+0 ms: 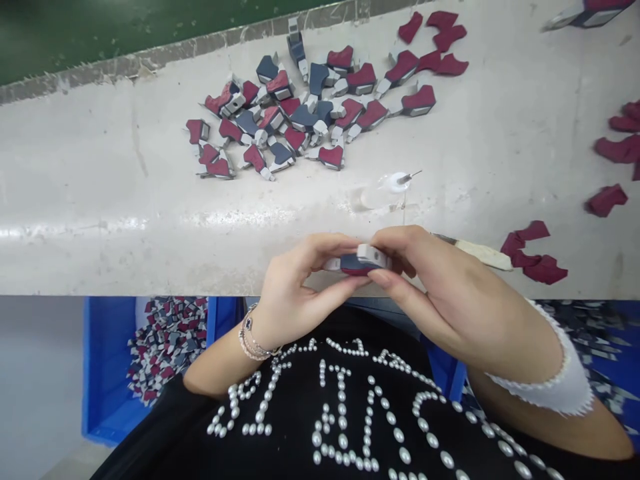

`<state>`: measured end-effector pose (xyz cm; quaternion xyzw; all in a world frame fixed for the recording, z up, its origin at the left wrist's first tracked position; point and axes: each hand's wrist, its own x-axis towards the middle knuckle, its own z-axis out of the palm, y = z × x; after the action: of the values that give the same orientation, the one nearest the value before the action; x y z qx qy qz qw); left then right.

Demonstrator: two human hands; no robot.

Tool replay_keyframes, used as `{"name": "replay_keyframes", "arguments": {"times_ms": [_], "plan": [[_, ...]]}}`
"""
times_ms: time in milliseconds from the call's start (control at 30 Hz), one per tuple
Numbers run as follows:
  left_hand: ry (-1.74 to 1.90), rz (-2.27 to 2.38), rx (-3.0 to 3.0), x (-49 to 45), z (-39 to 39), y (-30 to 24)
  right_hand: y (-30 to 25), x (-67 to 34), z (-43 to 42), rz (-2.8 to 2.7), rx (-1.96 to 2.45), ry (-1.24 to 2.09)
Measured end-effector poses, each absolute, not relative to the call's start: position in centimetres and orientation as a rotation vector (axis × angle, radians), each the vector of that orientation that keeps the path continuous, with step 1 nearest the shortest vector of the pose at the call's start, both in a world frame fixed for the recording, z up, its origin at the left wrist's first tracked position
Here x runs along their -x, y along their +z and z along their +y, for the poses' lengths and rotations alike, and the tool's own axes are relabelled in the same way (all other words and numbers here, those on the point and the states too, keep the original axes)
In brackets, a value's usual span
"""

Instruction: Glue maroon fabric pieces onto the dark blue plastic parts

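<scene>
Since a white-coated bench [100, 167] fills the view, a heap of maroon-and-navy pieces [290, 113] is seen at twelve o'clock and a blue bin [107, 373] at seven. A small navy-and-grey piece [357, 262] is held mid-view, pinched closed between the fingertips of the left hand [295, 287] and right hand [430, 287]. It could be dropped if that pinch were loosened, or snagged on the cream-handled tool [483, 253] lying at three o'clock.

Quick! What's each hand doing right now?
Left hand: closed, pinching a small navy-and-maroon piece.
Right hand: closed, holding the same piece.
</scene>
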<state>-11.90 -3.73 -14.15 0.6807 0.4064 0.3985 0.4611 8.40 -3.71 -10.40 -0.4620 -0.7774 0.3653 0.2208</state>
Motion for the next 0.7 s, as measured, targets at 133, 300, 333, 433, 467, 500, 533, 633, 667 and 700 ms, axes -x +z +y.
{"name": "replay_keyframes", "arguments": {"times_ms": [133,300,333,433,467,500,533,633,667,700], "plan": [[0.857,1.086,-1.872,12.1,-3.6,-13.2,-10.8,-8.6,-3.8,-2.256,1.189,0.965],[0.934,1.038,-1.602,11.9,-4.0,-13.4,-10.5,-8.9,-3.9,-2.292,1.107,0.987],[0.942,1.027,-1.551,11.8,-4.1,-13.6,-10.4,-8.9,-3.9,-2.303,1.099,0.992],[0.934,0.988,-1.439,11.8,-4.1,-14.1,-10.2,-9.2,-3.9,-2.315,1.067,1.008],[0.922,0.962,-1.415,11.8,-4.0,-14.2,-10.1,-9.3,-3.9,-2.307,1.068,1.014],[0.906,0.932,-1.400,12.0,-3.9,-14.2,-10.1,-9.4,-4.0,-2.299,1.076,1.019],[0.890,0.902,-1.400,12.1,-3.8,-14.2,-10.1,-9.4,-4.0,-2.290,1.084,1.025],[0.857,0.853,-1.473,12.4,-3.7,-14.2,-10.2,-9.3,-4.1,-2.275,1.099,1.074],[0.866,0.858,-1.501,12.4,-3.7,-14.2,-10.2,-9.2,-4.2,-2.275,1.099,1.082],[0.881,0.863,-1.520,12.4,-3.9,-14.2,-10.2,-9.0,-4.3,-2.275,1.099,1.079]]}}
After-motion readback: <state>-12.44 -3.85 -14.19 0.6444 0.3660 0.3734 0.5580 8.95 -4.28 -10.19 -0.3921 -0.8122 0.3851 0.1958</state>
